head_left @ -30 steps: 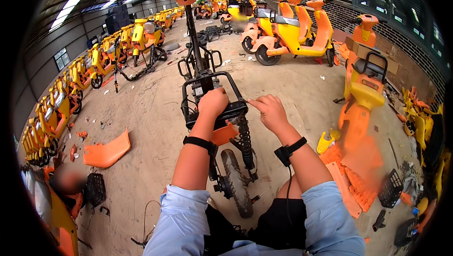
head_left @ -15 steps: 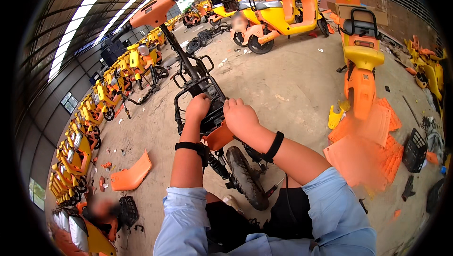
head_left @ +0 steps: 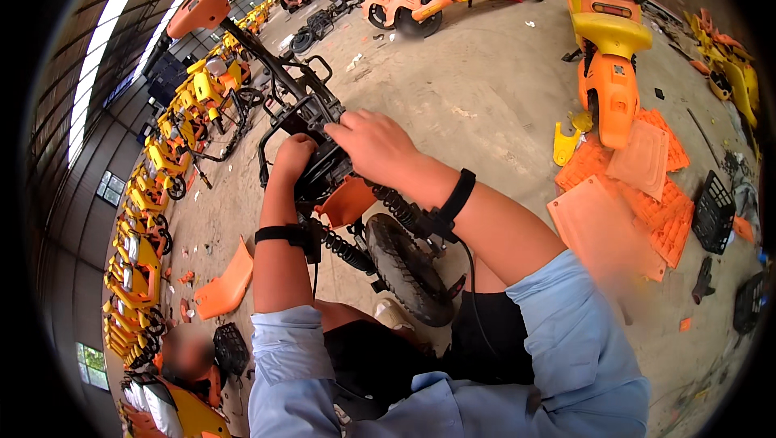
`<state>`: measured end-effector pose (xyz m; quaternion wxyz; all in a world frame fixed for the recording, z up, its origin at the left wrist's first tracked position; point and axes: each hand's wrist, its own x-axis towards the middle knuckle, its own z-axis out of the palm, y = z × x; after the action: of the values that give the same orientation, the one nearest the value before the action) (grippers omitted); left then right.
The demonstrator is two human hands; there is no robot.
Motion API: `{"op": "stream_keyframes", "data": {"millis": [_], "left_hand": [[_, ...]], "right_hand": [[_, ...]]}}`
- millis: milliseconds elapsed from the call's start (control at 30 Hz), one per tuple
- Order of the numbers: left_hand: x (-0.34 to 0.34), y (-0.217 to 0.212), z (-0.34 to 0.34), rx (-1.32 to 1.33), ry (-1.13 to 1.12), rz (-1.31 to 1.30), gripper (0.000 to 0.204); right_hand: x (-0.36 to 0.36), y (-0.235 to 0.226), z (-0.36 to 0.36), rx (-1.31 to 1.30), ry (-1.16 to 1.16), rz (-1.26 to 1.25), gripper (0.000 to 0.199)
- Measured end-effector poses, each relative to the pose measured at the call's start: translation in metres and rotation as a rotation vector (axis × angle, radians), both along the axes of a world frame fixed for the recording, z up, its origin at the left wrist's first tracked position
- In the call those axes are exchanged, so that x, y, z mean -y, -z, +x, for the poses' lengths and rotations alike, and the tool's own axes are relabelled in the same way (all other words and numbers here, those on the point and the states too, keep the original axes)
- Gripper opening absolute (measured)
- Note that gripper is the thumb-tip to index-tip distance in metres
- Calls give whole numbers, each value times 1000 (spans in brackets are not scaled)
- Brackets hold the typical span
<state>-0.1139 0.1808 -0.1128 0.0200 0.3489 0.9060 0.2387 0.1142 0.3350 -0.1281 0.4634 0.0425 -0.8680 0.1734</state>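
In front of me stands a stripped electric scooter with a black tube frame [head_left: 279,82], its orange handlebar cover [head_left: 204,3] at the far left end. My left hand [head_left: 295,155] is closed low inside the rear of the frame; its fingertips are hidden. Along the frame's right rail my right hand [head_left: 373,145] rests with curled fingers gripping it. Beneath the hands hangs an orange rear panel [head_left: 346,201]. Below that come two black shock absorbers [head_left: 346,250] and the rear tyre [head_left: 406,268], close to my knees.
An orange and yellow scooter [head_left: 612,74] stands at the right, near a pile of orange panels [head_left: 602,224] and a black basket [head_left: 714,212]. A curved orange panel [head_left: 226,283] lies on the floor at left. Rows of yellow scooters [head_left: 133,252] line the left side.
My right hand has moved forward along the frame and now sits farther from the left hand. The scooter appears shifted left and up in the picture as the view moved.
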Motion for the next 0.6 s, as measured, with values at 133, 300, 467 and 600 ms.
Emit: {"op": "stream_keyframes", "data": {"millis": [133, 300, 467, 600], "left_hand": [[4, -6, 14, -64, -59, 23, 27], [-11, -9, 24, -75, -20, 117, 29], [-3, -3, 18, -63, 12, 282, 29], [7, -3, 18, -107, 63, 370, 30]], "right_hand": [[-42, 18, -2, 132, -43, 3, 41], [-72, 36, -7, 95, -116, -21, 47], [-59, 30, -31, 45, -158, -11, 45], [-41, 30, -40, 90, -143, -42, 44]]}}
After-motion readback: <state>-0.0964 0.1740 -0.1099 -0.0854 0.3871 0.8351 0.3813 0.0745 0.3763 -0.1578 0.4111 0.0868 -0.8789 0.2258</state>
